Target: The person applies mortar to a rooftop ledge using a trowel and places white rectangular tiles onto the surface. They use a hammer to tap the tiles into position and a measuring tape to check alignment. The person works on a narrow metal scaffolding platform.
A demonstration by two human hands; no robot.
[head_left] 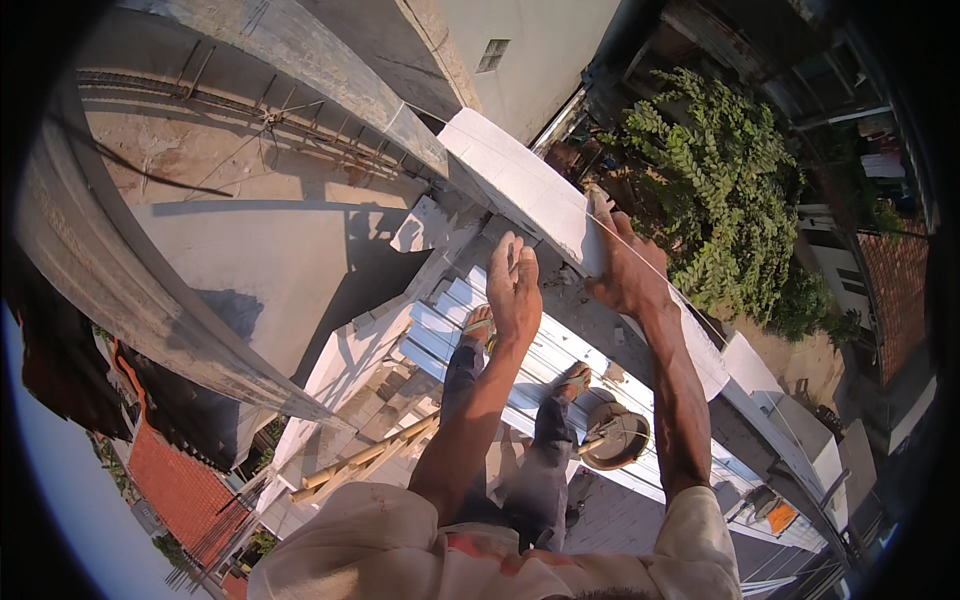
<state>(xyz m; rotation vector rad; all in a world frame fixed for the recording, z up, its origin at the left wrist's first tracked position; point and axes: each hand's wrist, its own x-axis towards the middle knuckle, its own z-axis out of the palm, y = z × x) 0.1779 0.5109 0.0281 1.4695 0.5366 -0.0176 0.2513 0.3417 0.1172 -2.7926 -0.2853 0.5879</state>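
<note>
The right hand (636,262) has its fingers (608,222) parted from the thumb, the fingertips over the outer edge of the white block (540,190) and the thumb by its near side. Whether they press on it or only rest there, I cannot tell. The left hand (515,295) holds nothing: its fingers are extended, nearly together, just inside the block and apart from it.

The block lies from the right fingers away toward upper left, on top of the wall. It looks stiff, dry and chalky, probably moderately heavy, with edges likely to chip; the sounder hold would be across both long sides, away from the corners.

Both forearms reach forward, the right one nearly straight, the left bent upward with its palm turned inward. A thin string (700,312) passes beside the right fingers. Below both hands are metal sheets (425,330) and a bucket (645,440); beyond the right fingers, a leafy tree (710,180).
</note>
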